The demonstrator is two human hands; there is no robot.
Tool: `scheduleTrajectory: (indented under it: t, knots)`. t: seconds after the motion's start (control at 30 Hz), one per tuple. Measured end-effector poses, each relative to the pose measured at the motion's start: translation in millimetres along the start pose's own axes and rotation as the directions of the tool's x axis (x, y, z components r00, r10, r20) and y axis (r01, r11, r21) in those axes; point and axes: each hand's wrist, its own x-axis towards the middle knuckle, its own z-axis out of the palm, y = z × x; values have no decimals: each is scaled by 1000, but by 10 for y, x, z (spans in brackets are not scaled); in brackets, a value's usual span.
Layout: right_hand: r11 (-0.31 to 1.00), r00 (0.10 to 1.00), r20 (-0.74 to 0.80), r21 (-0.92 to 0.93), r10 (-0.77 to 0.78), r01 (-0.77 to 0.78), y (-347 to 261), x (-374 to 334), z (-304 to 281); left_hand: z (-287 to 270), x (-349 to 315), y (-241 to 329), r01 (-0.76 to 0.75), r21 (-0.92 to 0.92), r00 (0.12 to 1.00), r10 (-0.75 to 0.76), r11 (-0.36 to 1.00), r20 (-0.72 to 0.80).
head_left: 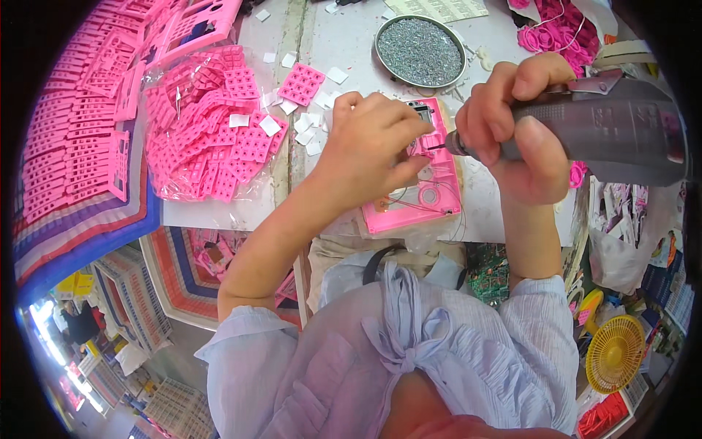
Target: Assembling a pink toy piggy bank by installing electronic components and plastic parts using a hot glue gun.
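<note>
A pink plastic housing point(409, 217) lies open side up on the table in front of me, with thin wires running inside it. My left hand point(373, 146) reaches over its left side, fingers curled, thumb and forefinger closed near a small pink part in the housing. Whatever those fingertips hold is too small to tell. In my right hand point(523, 139) is a dark grey electric screwdriver point(607, 128), held nearly level with its bit pointing left. The bit's tip is at the small pink part, close to my left fingertips.
Behind the housing stands a round metal dish point(420, 51) full of small screws. A clear bag of pink keypad pieces point(212, 132) lies to the left, with white square pads point(307, 128) scattered beside it. Stacked pink frames point(80, 124) fill the far left. Pink coils point(563, 36) lie at back right.
</note>
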Motion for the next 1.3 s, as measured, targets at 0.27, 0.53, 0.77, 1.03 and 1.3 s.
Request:
scheduleTrajectory:
  t: [0.27,0.53,0.77,1.03,1.3]
  knots:
    - [999,997,73,22,-35,34,-99,38,49,6,-98,57,-69,41,997,70,997,-42]
    - [986,990,80,134,-113,102,-194,29,78,132,-263,90,34,-212,983,-71,977,-170]
    - [975,983,85,163,-164,148,-172,102,-45,182,-234,236,220,-556,917,-365,801,-163]
    - [966,955,-243,-230,-172,115,366,308,-289,160,-124,-42,110,386,994,-92,916,-67]
    - [964,976,-186,-260,-110,59,610,276,-301,183,-161,-45,128,352,991,-105,927,-84]
